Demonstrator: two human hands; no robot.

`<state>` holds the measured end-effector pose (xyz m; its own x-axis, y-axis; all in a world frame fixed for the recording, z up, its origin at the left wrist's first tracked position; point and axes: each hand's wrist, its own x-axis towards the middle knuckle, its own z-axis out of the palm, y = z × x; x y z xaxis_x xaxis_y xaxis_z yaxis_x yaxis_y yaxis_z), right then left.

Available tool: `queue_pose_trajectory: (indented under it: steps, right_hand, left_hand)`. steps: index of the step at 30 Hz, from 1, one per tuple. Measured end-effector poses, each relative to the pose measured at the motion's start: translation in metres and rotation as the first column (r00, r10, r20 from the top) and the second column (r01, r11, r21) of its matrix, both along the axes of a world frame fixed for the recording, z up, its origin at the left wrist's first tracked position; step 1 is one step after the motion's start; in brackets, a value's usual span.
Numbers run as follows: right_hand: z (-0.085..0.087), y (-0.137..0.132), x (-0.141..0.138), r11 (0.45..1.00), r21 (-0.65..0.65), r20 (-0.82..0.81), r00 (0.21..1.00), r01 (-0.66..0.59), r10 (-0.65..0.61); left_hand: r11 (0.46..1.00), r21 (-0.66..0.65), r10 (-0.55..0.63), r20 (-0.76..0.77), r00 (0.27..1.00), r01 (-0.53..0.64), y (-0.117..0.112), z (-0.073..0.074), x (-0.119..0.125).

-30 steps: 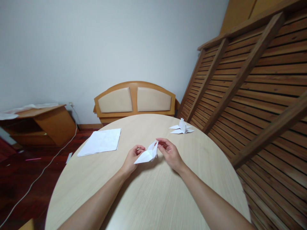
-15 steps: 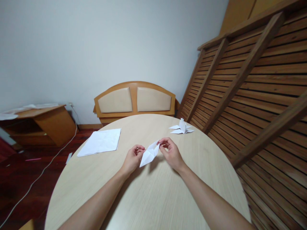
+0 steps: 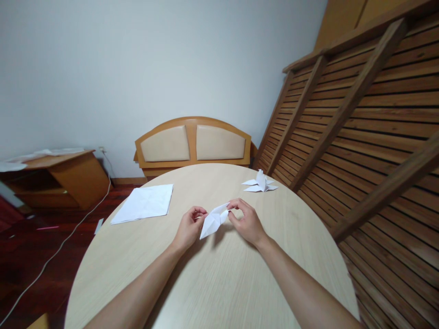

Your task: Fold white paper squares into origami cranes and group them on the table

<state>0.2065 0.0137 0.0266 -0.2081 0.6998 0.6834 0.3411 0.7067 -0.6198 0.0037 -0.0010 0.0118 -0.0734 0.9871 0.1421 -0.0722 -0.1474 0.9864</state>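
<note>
A folded piece of white paper (image 3: 211,223) with pointed ends is held just above the round table (image 3: 219,283), its shadow falling below it. My left hand (image 3: 189,225) pinches its left edge between thumb and fingers. At the upper right, my right hand (image 3: 247,220) is closed on a raised flap, thumb and index finger at its tip. The fingertips partly hide both gripped edges. Farther back on the right, a finished-looking folded paper figure (image 3: 260,183) with several points stands on the tabletop.
A stack of white paper sheets (image 3: 144,203) lies at the table's left. Behind the table stands a padded headboard (image 3: 192,141). Wooden slatted panels (image 3: 343,137) lean along the right side. A low desk (image 3: 68,178) and a white cable (image 3: 73,228) are at left.
The flap at the right hand has shifted, its upper part now stretching farther right and a lower part standing apart from it. My left hand has hardly moved.
</note>
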Motion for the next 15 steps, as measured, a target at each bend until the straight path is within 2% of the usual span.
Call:
queue_pose_trajectory:
  steps: [9,15]
  right_hand:
    - [-0.0025,0.0034,-0.0017,0.999,-0.010,-0.069,0.996,0.051,-0.051]
    - [-0.0017,0.0000,-0.0054,0.991,-0.131,-0.155,0.988,-0.005,-0.015]
  left_hand:
    - [0.999,0.006,0.036,-0.013,0.999,-0.036,-0.0002,0.0013,-0.0003]
    - [0.999,0.026,0.022,0.001,1.000,-0.022,-0.0017,0.0005,-0.0012]
